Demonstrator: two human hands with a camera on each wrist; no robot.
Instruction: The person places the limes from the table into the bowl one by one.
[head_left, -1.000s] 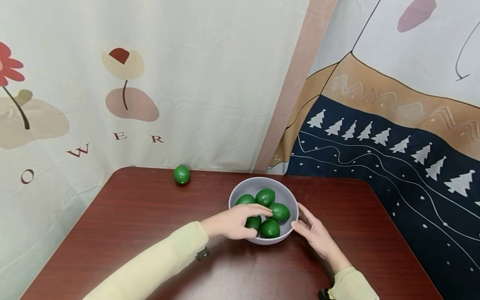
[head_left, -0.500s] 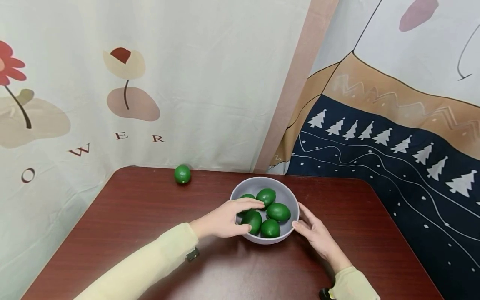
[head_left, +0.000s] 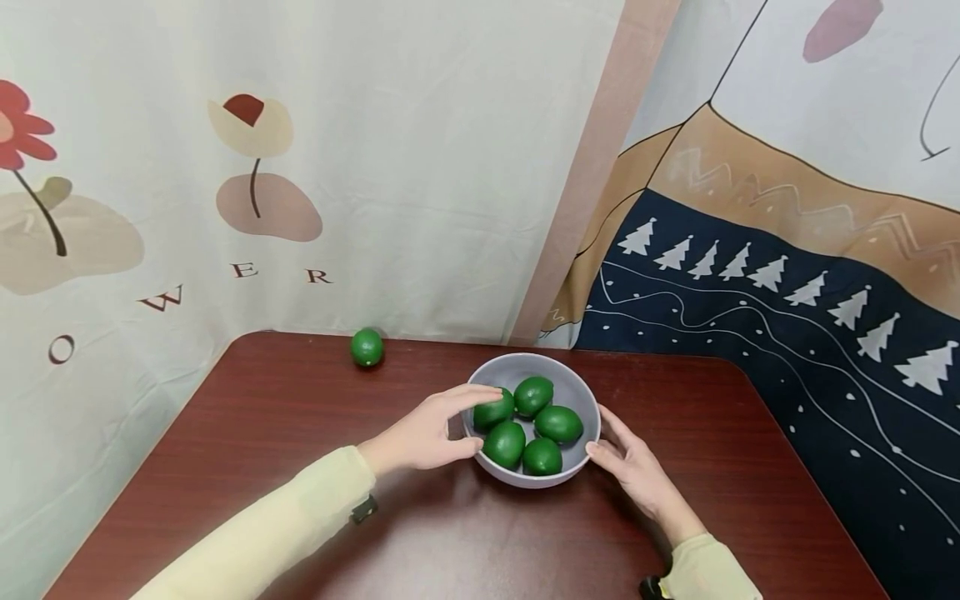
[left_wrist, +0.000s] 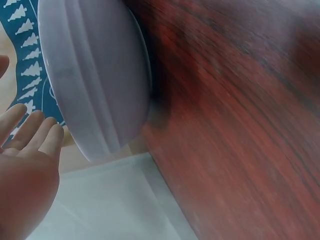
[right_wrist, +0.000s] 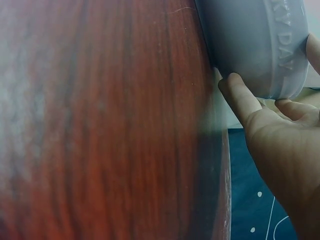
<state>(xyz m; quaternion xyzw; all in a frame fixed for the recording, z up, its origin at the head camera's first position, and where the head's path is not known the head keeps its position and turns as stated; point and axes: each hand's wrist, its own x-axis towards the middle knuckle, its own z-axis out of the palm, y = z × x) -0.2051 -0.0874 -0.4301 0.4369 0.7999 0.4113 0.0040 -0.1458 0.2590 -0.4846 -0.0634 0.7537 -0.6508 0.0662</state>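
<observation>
A lavender-grey bowl (head_left: 532,482) stands on the table with several limes (head_left: 558,425) lying in it. My left hand (head_left: 423,429) is at the bowl's left rim, its fingers extended over the edge near the leftmost lime (head_left: 493,408) and its thumb apart from them; nothing is held in it. In the left wrist view the left hand (left_wrist: 30,165) shows spread fingers beside the bowl's outer wall (left_wrist: 95,75). My right hand (head_left: 633,471) holds the bowl's right side, thumb toward me and fingers round the far side. Raised letters mark the bowl (right_wrist: 260,45) in the right wrist view.
One more lime (head_left: 367,347) lies by the back edge of the dark red-brown wooden table (head_left: 300,417), left of the bowl. A light curtain (head_left: 420,167) with flower prints hangs behind, and a dark blue cloth (head_left: 712,317) with white trees hangs at the right.
My left hand has drawn back leftward, out from over the limes to the bowl's left rim, uncovering the limes there. My right hand stays on the bowl.
</observation>
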